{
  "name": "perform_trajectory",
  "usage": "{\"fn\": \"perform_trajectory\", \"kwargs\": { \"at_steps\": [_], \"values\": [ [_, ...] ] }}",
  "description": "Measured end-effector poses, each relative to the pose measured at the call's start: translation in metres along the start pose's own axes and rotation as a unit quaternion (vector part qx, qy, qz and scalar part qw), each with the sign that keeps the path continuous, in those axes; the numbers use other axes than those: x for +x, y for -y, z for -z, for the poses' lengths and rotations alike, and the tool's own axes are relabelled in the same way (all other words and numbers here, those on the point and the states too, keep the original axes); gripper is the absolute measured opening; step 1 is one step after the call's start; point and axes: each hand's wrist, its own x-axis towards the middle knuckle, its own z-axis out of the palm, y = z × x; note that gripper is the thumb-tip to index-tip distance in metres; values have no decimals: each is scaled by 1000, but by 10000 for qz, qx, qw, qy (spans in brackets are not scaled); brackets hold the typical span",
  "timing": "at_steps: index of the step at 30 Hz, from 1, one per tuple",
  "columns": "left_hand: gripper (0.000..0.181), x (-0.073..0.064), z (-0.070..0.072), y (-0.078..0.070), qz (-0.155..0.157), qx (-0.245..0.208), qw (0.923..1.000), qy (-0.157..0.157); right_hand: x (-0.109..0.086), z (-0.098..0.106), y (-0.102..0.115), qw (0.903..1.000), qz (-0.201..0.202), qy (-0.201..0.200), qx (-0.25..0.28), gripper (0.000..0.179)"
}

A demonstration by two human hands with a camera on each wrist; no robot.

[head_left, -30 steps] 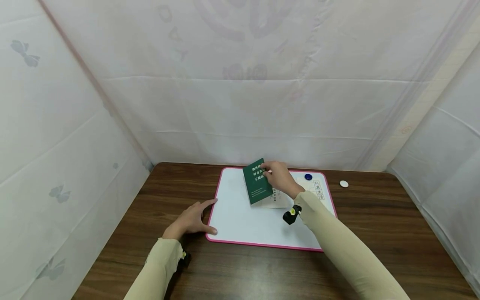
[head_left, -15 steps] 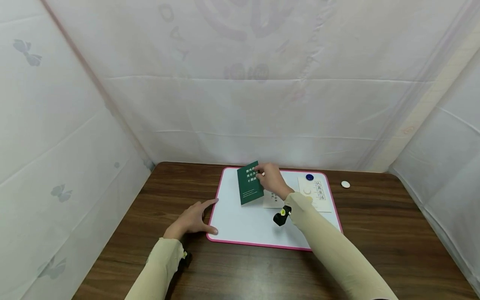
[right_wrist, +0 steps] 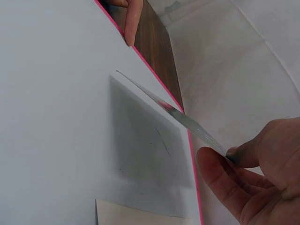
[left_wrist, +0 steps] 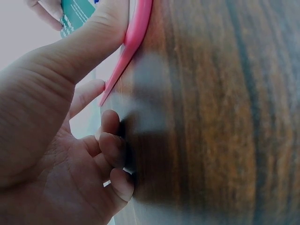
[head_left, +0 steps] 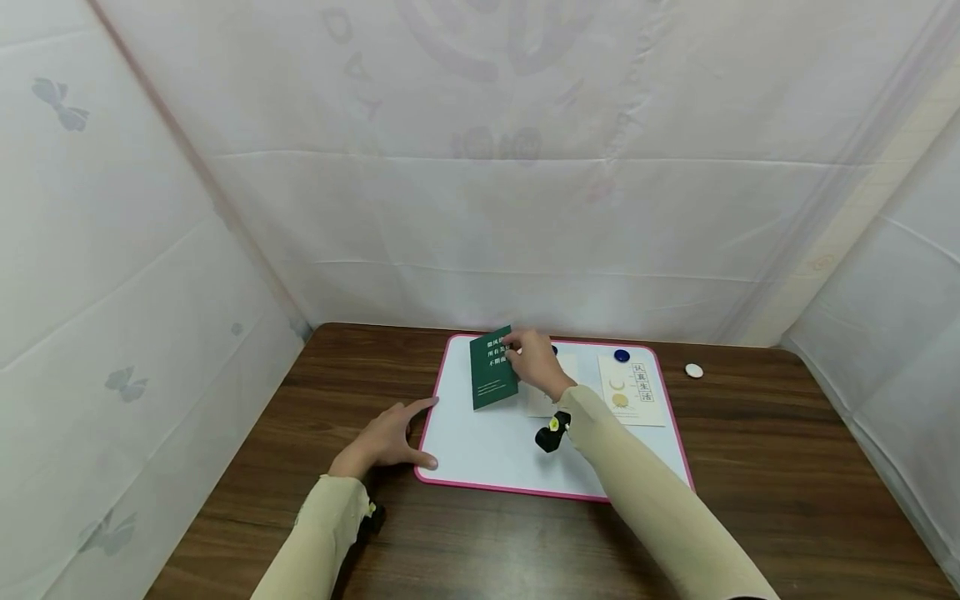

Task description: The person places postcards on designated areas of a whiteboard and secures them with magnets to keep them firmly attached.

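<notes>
My right hand (head_left: 534, 360) pinches a dark green card (head_left: 491, 383) with white lettering by its upper right corner, between thumb and fingers. In the right wrist view the card (right_wrist: 187, 123) appears edge-on, raised over the whiteboard (right_wrist: 56, 117) with its shadow on the surface beneath. My left hand (head_left: 384, 437) rests at the board's lower left, thumb and index finger spread apart and touching the pink frame (left_wrist: 136, 33). Its other fingers (left_wrist: 112, 147) lie loosely bent by the tabletop. A pale card (head_left: 540, 406) lies on the board, partly hidden by my right hand.
Right of it, a cream card (head_left: 632, 392) with a moon and gold disc lies under a round blue magnet (head_left: 622, 356). Another dark blue disc (head_left: 554, 350) peeks out beside my right hand. A white disc (head_left: 693, 371) sits on the wooden table (head_left: 765, 450); white fabric walls (head_left: 480, 217) stand behind.
My right hand has carried the green card leftward over the board, and the card has turned more upright. More of the cream card now shows. My left hand has stayed in place.
</notes>
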Motion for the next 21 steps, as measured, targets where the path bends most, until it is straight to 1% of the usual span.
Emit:
{"fn": "perform_trajectory", "kwargs": {
  "at_steps": [13,18,21],
  "values": [
    [106,0,-1,-1,32,16,10000,-62,3,-11,-4,9997,-243,-37,-21,26],
    [106,0,-1,-1,34,7,10000,-58,2,-13,-3,9993,-286,-109,-203,24],
    [106,0,-1,-1,29,16,10000,-64,1,-14,-2,9989,-329,-73,-326,24]
  ]
}}
